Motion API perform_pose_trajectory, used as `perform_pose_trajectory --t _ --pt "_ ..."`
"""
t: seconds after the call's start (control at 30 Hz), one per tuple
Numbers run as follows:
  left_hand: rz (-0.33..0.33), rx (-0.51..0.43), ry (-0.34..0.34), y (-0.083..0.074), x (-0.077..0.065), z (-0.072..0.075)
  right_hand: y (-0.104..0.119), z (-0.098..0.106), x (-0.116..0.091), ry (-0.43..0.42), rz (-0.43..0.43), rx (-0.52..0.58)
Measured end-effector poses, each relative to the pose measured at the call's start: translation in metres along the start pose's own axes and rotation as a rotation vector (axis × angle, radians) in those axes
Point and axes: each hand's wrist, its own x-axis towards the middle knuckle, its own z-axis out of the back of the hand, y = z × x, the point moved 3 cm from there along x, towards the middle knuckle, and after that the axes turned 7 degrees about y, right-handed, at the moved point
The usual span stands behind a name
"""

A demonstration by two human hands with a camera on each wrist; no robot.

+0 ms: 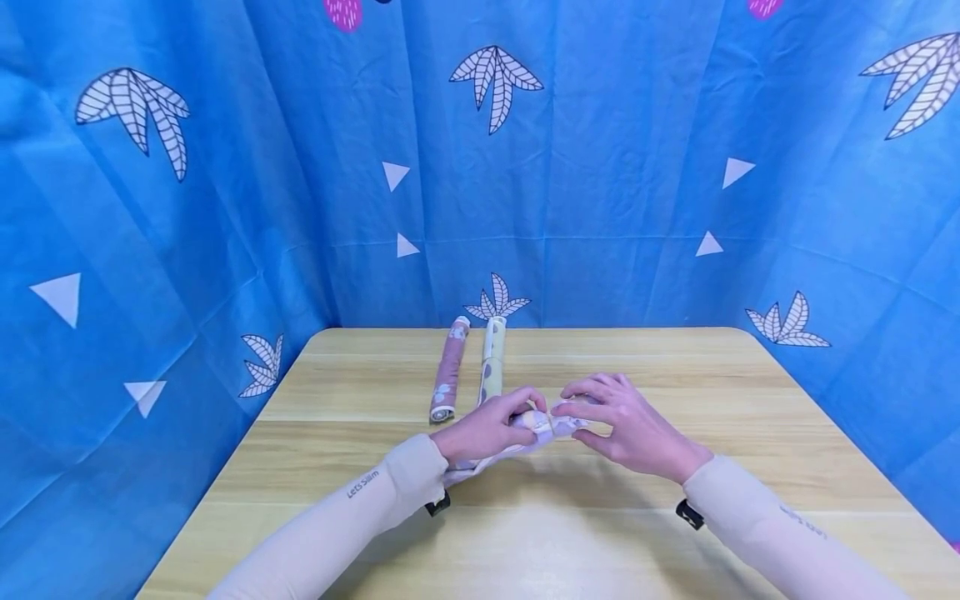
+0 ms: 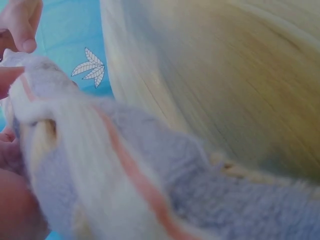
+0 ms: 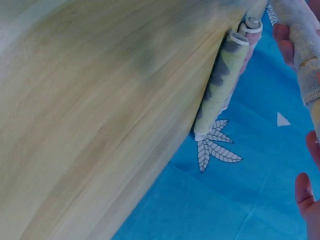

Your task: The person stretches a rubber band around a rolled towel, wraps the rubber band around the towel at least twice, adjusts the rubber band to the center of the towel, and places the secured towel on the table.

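A lavender rolled towel (image 1: 536,423) is held above the table between both hands, with a thin band round it near its middle. My left hand (image 1: 491,427) grips the roll, thumb on the near side. The towel's pale edge (image 1: 468,472) runs back under the left wrist; up close, its white trim (image 2: 95,150) carries an orange stripe. At the roll's other end, my right hand (image 1: 630,425) curves its fingers over it beside the band. The right thumb (image 3: 303,192) stands a little apart from the cloth. Fingers hide part of the roll.
Behind the hands lie two more rolled towels, one dusty pink (image 1: 450,367) and one pale yellow-green with grey patches (image 1: 492,354). The wooden table (image 1: 360,467) is bordered by a blue printed curtain (image 1: 600,167) at the back and sides.
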Motion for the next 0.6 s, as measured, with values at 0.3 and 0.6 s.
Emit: perform_pose_trajectory --t 0.3,0.6 --pt "0.033 -0.019 0.011 -0.0006 -0.0026 0.0016 0.0015 0.0001 -0.0052 -0.078 0.077 -0.082" --pt "-0.023 0.095 -0.022 -0.0037 -0.005 -0.0016 0.002 -0.0016 -0.0036 -0.113 0.088 -0.108"
